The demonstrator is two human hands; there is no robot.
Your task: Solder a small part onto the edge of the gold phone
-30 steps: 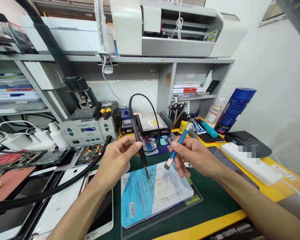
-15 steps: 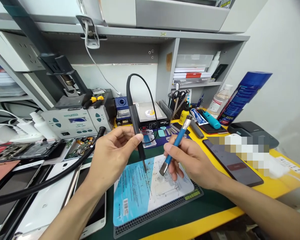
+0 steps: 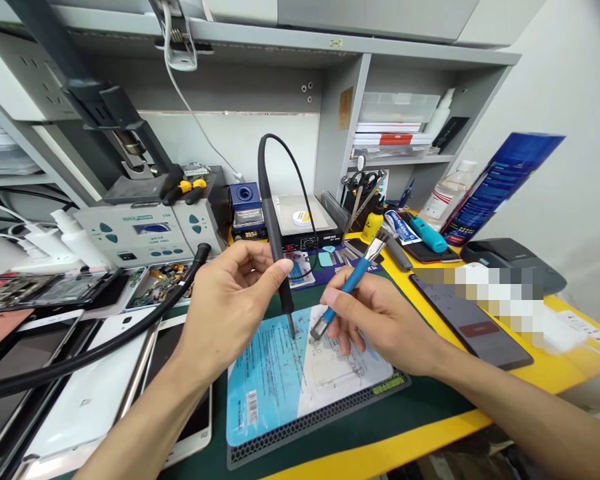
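Here's the pairing over the bench: the left hand [image 3: 240, 287] has the soldering iron [image 3: 276, 247] pinched between thumb and fingers, point down, its black cord [image 3: 300, 180] arching up behind. Opposite, the right hand [image 3: 377, 317] grips the blue brush [image 3: 353, 280] on a slant, one metal end up, the other angled down towards the iron's tip [image 3: 293, 328] — near it, with a gap between.

Both tools are over the blue-and-white packet [image 3: 265, 400], which lies flat, specked with dark bits, on a grey honeycomb-patterned pad [image 3: 320, 427]. Does the iron's tip touch the packet? From this angle, one can't tell.

The step in hand looks like lining up the two working ends above that speckled middle. Any next move seems to call for a steady left wrist, the iron held upright, and fine control from the right — fingers well clear of the tip, in case it is hot. Off to the left, white phones [image 3: 87, 393] lie close by the left forearm, so elbow room looks tight there.
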